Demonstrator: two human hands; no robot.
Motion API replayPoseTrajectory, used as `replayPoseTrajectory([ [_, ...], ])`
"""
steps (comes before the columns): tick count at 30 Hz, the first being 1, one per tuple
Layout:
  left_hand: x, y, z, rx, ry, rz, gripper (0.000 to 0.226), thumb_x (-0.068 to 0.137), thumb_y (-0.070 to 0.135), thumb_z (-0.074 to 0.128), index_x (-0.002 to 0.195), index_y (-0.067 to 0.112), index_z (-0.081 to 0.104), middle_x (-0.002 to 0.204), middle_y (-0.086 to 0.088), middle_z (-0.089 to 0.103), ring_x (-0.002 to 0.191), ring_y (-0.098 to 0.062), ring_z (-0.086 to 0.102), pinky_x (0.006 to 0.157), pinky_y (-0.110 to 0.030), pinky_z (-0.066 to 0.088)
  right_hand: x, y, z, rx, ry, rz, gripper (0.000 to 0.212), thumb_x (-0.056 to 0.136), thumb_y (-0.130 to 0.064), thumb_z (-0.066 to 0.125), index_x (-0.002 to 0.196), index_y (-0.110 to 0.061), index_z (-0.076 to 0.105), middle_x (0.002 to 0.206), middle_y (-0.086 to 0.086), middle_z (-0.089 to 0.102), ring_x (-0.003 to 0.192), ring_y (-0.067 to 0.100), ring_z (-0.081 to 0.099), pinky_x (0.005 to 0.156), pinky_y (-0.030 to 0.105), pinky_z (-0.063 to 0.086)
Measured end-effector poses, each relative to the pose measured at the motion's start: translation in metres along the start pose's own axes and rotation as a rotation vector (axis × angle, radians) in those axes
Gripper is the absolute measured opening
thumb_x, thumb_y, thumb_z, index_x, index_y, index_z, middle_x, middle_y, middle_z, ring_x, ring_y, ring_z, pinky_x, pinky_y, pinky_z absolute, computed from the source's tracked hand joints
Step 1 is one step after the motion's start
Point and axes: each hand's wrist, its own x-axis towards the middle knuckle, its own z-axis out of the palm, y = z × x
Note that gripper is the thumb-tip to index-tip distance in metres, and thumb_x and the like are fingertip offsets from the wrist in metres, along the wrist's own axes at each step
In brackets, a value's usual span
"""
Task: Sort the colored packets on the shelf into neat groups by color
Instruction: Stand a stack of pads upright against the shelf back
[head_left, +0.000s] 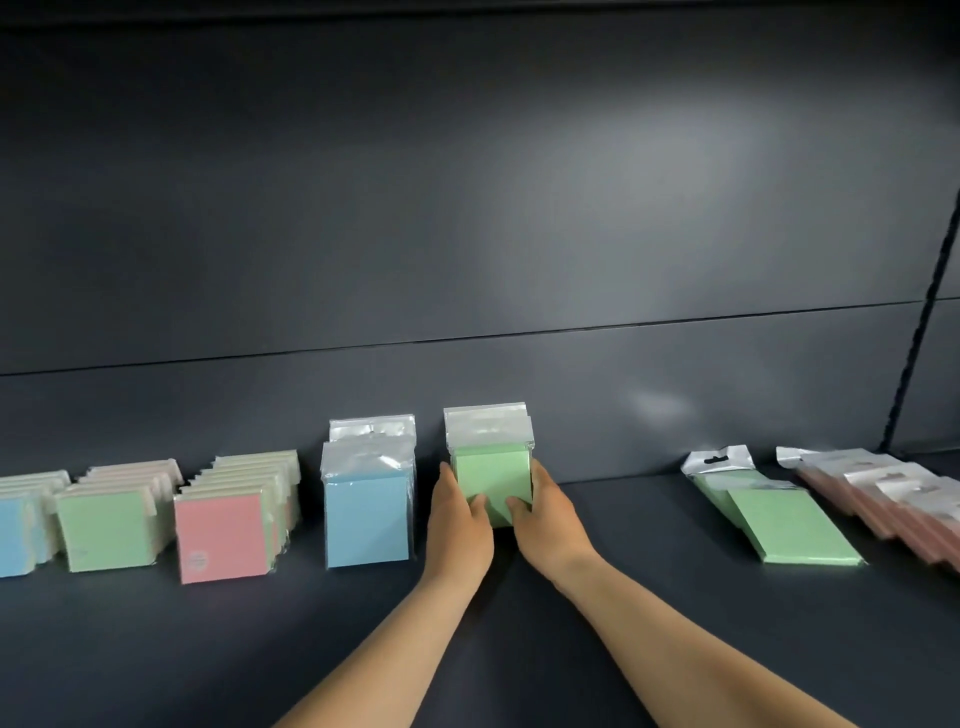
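- Dark grey shelving formed the setting: a flat shelf (623, 519) ran the width of the view, backed by a plain upright panel (467, 234).
- An upright green stack (491, 467) stood at the centre of the shelf, close to the back panel, with clear hang-tabs rising above the green faces.
- The left hand (460, 514) gripped the stack's left side, its thumb on the front face; the right hand (545, 512) gripped the right side likewise. The fingers of both hands were curled around the stack, clamping it between them.
- An upright blue stack (366, 512) stood just beside the left hand, apart from the green stack.
- Further left stood three rows, fronted by a pink packet (221, 535), a green packet (104, 530) and a blue packet (15, 535); colours behind each front packet could not be fully told.
- Loose green packets (779, 519) lay flat and overlapping to the right, well apart from the held stack. Fanned pink packets (893, 504) lay beyond them at the right edge.
- Judged step: squaring the green stack before the loose green packets are added.
- Risk: the slippery film sleeves could let packets slide or fan out if the squeeze is uneven.
- Risk: the stack could topple forward on release if it is left leaning.
- Risk: the left hand could nudge the blue stack, as the gap is small.
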Motion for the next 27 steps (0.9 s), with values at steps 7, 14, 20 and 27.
replayPoseTrajectory([
  [7, -0.049, 0.033, -0.033, 0.567, -0.278, 0.128, 0.047, 0.098, 0.031, 0.04, 0.137, 0.005, 0.034, 0.142, -0.01, 0.035, 0.13, -0.025, 0.037, 0.105, -0.033, 0.032, -0.054, 0.001, -0.071, -0.534, -0.038, -0.146, 0.055, 0.094, -0.032, 0.053, 0.142, -0.015, 0.034, 0.142, 0.006, 0.039, 0.135, 0.023, 0.032, 0.109, 0.03, 0.028],
  [14, -0.127, 0.093, -0.053, 0.934, -0.396, 0.287, 0.053, 0.098, 0.041, 0.036, 0.14, 0.008, 0.034, 0.144, -0.011, 0.035, 0.134, -0.029, 0.032, 0.109, -0.041, 0.032, -0.153, -0.004, -0.171, -0.826, 0.0, -0.148, 0.061, 0.088, -0.044, 0.056, 0.14, -0.016, 0.039, 0.143, 0.005, 0.039, 0.133, 0.025, 0.032, 0.107, 0.031, 0.029],
  [20, -0.199, 0.135, -0.042, 0.877, -0.376, 0.341, 0.052, 0.097, 0.041, 0.039, 0.139, 0.01, 0.036, 0.142, -0.01, 0.038, 0.132, -0.028, 0.034, 0.106, -0.038, 0.033, -0.232, -0.002, -0.23, -0.944, 0.064, -0.113, 0.059, 0.09, -0.047, 0.053, 0.141, -0.021, 0.037, 0.146, 0.002, 0.037, 0.135, 0.023, 0.033, 0.103, 0.032, 0.031],
  [27, -0.229, 0.171, -0.015, 0.865, -0.392, 0.36, 0.051, 0.097, 0.041, 0.038, 0.139, 0.011, 0.037, 0.143, -0.009, 0.037, 0.133, -0.028, 0.034, 0.106, -0.038, 0.033, -0.256, 0.015, -0.276, -0.947, 0.072, -0.13, 0.063, 0.086, -0.049, 0.055, 0.141, -0.025, 0.036, 0.142, 0.0, 0.043, 0.128, 0.024, 0.04, 0.1, 0.034, 0.037],
])
